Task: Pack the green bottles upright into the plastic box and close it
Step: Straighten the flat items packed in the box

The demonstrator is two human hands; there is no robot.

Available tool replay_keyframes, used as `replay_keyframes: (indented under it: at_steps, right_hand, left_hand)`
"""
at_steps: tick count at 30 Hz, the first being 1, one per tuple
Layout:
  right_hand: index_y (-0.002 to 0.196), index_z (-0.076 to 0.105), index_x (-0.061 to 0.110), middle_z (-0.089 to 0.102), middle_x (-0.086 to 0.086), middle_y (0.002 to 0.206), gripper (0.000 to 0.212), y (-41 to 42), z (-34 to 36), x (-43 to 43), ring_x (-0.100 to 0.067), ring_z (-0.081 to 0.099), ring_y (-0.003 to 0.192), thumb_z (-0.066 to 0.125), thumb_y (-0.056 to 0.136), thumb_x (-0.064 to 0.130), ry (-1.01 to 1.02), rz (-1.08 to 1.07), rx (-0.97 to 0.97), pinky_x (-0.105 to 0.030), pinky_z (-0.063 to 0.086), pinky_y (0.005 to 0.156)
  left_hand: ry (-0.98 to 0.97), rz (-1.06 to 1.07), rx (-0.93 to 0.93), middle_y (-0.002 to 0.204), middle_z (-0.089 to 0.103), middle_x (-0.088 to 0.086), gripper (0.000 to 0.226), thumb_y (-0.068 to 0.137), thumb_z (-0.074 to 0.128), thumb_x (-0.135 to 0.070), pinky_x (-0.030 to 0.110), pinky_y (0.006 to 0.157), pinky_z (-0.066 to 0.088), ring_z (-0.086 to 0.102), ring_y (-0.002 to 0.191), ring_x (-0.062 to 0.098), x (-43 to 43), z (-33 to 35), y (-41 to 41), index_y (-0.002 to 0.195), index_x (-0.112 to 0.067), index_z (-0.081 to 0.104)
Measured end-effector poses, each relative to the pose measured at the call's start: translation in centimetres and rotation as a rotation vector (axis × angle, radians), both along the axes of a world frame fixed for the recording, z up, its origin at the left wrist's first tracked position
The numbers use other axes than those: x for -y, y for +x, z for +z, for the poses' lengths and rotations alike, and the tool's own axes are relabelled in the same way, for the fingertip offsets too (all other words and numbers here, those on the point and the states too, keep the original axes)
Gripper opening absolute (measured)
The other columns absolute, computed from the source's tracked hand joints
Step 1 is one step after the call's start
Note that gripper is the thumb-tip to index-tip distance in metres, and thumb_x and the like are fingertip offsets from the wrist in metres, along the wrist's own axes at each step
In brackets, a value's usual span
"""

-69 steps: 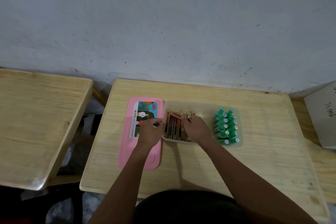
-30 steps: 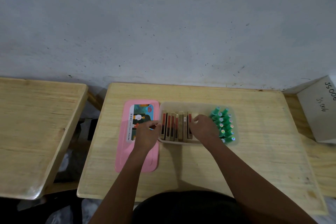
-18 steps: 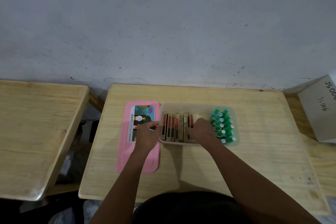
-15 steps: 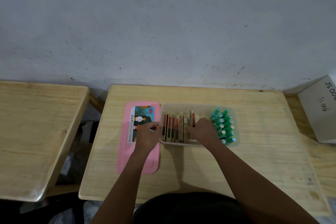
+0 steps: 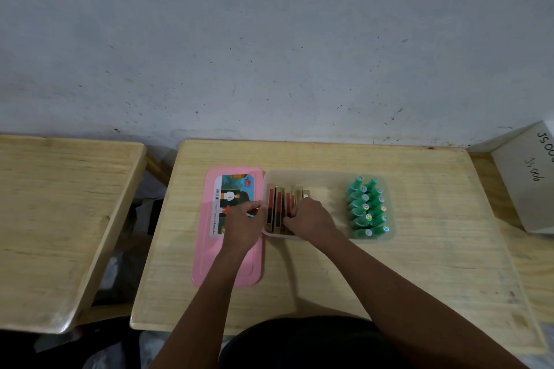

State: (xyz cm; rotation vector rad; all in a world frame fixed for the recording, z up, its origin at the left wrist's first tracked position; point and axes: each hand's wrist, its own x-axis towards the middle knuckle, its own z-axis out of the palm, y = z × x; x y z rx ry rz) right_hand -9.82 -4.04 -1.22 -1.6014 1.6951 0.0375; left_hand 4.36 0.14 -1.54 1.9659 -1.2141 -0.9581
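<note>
While twelve green bottles [image 5: 367,208] fill the plastic box [image 5: 329,180], both hands' grip closes on five cartons [image 5: 283,204].

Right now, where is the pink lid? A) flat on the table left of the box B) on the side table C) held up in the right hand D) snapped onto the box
A: the pink lid lies flat on the table, left of the open plastic box, partly under the left hand.

The green bottles [image 5: 366,207] with shiny iridescent cap stickers are standing in a translucent, milky plastic box [image 5: 326,178] beside tan packets [image 5: 280,207] striped in red, while a pink lid [image 5: 207,249] is showing a teal illustrated label on pale, grained wooden desks [image 5: 419,263].
</note>
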Motion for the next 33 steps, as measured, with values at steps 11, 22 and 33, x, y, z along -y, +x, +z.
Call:
replay_keyframes:
  at_steps: [11, 22, 33]
  right_hand:
    - [0.069, 0.07, 0.013, 0.064, -0.003, 0.066, 0.025, -0.7, -0.6, 0.4, -0.022, 0.064, 0.066, 0.053, 0.085, 0.021, -0.038, -0.049, 0.022, -0.025, 0.046, 0.057]
    - [0.083, 0.064, 0.011, 0.068, -0.007, 0.082, 0.022, -3.1, -1.6, 0.4, -0.023, 0.062, 0.074, 0.063, 0.08, 0.033, 0.024, -0.178, 0.005, -0.026, 0.041, 0.054]
    - [0.096, 0.061, 0.004, 0.06, -0.009, 0.085, 0.037, -2.8, -1.5, 0.6, -0.024, 0.056, 0.075, 0.053, 0.09, 0.039, 0.019, -0.188, -0.045, -0.028, 0.04, 0.064]
  left_hand:
    - [-0.016, -0.021, 0.024, 0.098, 0.065, 0.002, 0.027, 0.091, 0.058, -0.016, 0.003, 0.065, 0.036, 0.056, 0.084, 0.007, -0.1, -0.3, 0.1, 0.115, -0.004, 0.065]
    - [-0.006, -0.026, 0.021, 0.104, 0.068, 0.008, 0.029, 0.091, 0.058, -0.017, 0.01, 0.068, 0.04, 0.058, 0.086, 0.01, 0.0, -0.5, 0.2, 0.116, -0.004, 0.064]
    - [0.001, -0.01, 0.016, 0.105, 0.068, 0.008, 0.03, 0.092, 0.058, -0.018, 0.01, 0.067, 0.041, 0.058, 0.086, 0.01, 0.0, -0.5, 0.1, 0.118, -0.004, 0.064]
